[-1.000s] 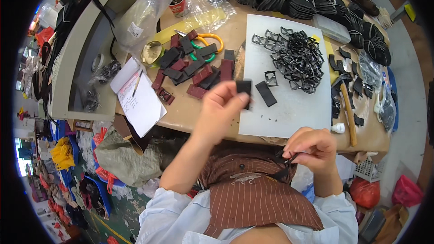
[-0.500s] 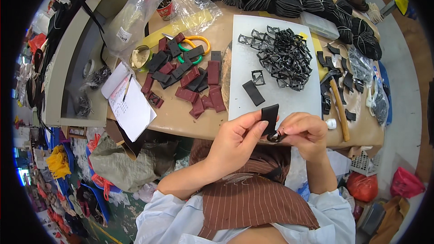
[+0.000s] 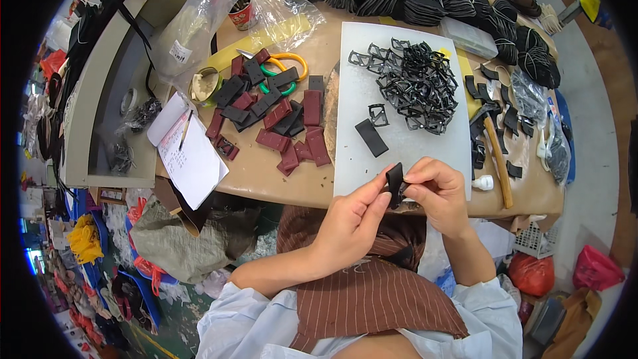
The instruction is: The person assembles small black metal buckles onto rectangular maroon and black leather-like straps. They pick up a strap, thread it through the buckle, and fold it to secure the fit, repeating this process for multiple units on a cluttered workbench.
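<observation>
Between fingertips (image 3: 383, 199), black strip (image 3: 395, 178) (curved).

Place: workshop — hammer (image 3: 500, 159) | heaped black frames (image 3: 422, 86) | tied black bundles (image 3: 422, 6) | scissors (image 3: 306, 65)

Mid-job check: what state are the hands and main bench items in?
Left hand, gripping the black piece
Right hand, pinching the same piece
Black piece, held; folding unclear
Black buckles, mostly heaped on the white board
Notebook, open
Pen, lying on the notebook
Scissors, partly covered; blade opening unclear
Hammer, lying down
</observation>
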Action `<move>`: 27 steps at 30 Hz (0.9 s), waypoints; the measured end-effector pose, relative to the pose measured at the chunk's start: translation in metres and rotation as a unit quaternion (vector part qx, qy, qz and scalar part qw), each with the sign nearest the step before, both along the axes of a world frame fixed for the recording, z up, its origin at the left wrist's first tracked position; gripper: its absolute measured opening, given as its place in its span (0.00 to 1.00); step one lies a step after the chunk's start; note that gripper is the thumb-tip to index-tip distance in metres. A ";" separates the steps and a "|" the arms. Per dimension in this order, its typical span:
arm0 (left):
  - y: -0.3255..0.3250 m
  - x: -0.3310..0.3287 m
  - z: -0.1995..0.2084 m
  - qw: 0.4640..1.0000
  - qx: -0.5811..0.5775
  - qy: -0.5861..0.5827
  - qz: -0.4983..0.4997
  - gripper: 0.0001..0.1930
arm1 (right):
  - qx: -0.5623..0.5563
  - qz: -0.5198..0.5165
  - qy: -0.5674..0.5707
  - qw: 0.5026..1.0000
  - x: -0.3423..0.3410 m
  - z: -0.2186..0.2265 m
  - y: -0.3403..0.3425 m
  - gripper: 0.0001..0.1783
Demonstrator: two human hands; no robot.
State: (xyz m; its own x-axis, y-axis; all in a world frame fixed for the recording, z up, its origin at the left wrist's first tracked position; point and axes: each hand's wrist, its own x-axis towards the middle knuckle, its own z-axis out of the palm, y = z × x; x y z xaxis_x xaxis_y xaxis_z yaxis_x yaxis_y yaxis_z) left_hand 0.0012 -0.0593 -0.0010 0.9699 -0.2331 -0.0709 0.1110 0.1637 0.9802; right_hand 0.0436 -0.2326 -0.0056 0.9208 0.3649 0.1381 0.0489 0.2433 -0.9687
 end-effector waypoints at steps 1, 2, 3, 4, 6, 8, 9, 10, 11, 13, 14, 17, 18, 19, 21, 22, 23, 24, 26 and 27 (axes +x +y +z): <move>-0.002 -0.002 -0.002 0.999 -0.046 0.029 0.005 0.20 | 0.007 -0.004 0.016 1.000 -0.001 -0.004 0.001 0.09; -0.004 -0.003 -0.004 0.994 -0.092 0.058 0.010 0.20 | 0.014 -0.008 0.034 0.999 -0.002 -0.009 0.001 0.09; -0.002 -0.001 -0.005 0.987 -0.117 0.109 0.000 0.20 | 0.029 -0.006 0.043 0.999 -0.003 -0.013 0.001 0.08; 0.002 0.005 -0.006 0.977 -0.141 0.160 -0.009 0.19 | 0.044 -0.004 0.052 0.998 -0.003 -0.016 0.001 0.08; 0.010 0.011 -0.010 0.955 -0.190 0.228 -0.025 0.19 | 0.068 0.007 0.065 0.996 -0.003 -0.016 0.001 0.07; 0.010 0.010 -0.012 0.966 -0.167 0.196 -0.039 0.20 | 0.084 0.021 0.075 0.993 -0.004 -0.014 0.001 0.07; 0.010 0.010 -0.012 0.970 -0.155 0.180 -0.046 0.20 | 0.080 0.023 0.075 0.994 -0.004 -0.013 0.000 0.07; 0.009 0.009 -0.010 0.975 -0.151 0.158 -0.036 0.20 | 0.077 0.025 0.075 0.994 -0.004 -0.013 -0.001 0.07; 0.006 0.008 -0.009 0.979 -0.147 0.136 -0.026 0.20 | 0.074 0.027 0.076 0.994 -0.005 -0.012 -0.001 0.07; 0.000 0.005 -0.010 0.987 -0.129 0.090 -0.009 0.20 | 0.052 0.014 0.065 0.996 -0.006 -0.011 0.000 0.07; -0.002 0.003 -0.013 0.991 -0.116 0.066 -0.003 0.20 | 0.040 0.006 0.059 0.997 -0.007 -0.010 0.000 0.06; -0.005 -0.003 -0.019 0.993 -0.110 0.049 -0.013 0.20 | 0.009 -0.034 0.043 0.998 -0.009 -0.013 0.003 0.06; -0.005 -0.004 -0.019 0.992 -0.113 0.052 -0.021 0.20 | -0.008 -0.035 0.034 0.999 -0.009 -0.014 0.002 0.07; -0.005 -0.004 -0.015 0.989 -0.129 0.074 -0.009 0.20 | -0.025 -0.037 0.025 0.999 -0.010 -0.014 0.001 0.07; -0.004 -0.003 -0.001 0.980 -0.158 0.118 0.020 0.18 | -0.058 -0.034 -0.012 0.998 -0.011 -0.014 0.001 0.09; -0.003 -0.003 -0.001 0.981 -0.151 0.123 0.014 0.18 | -0.076 -0.031 -0.041 0.996 -0.012 -0.014 0.001 0.09; -0.002 -0.001 -0.002 0.981 -0.143 0.128 0.008 0.17 | -0.093 -0.030 -0.071 0.993 -0.013 -0.013 0.001 0.10; 0.000 0.000 -0.002 0.982 -0.136 0.132 0.001 0.17 | -0.095 -0.038 -0.074 0.992 -0.014 -0.012 0.001 0.10; 0.000 -0.003 -0.006 0.986 -0.129 0.105 -0.012 0.16 | -0.097 -0.054 -0.078 0.991 -0.019 -0.009 0.001 0.11; 0.001 -0.004 -0.008 0.988 -0.124 0.091 -0.020 0.16 | -0.085 -0.058 -0.072 0.992 -0.020 -0.009 0.001 0.11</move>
State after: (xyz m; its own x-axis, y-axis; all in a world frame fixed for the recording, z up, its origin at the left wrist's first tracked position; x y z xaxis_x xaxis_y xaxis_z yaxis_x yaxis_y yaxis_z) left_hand -0.0031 -0.0587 -0.0086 0.9361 -0.3024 -0.1794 0.2931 0.3890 0.8734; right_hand 0.0232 -0.2312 -0.0144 0.9331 0.2869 0.2169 0.2077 0.0627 -0.9762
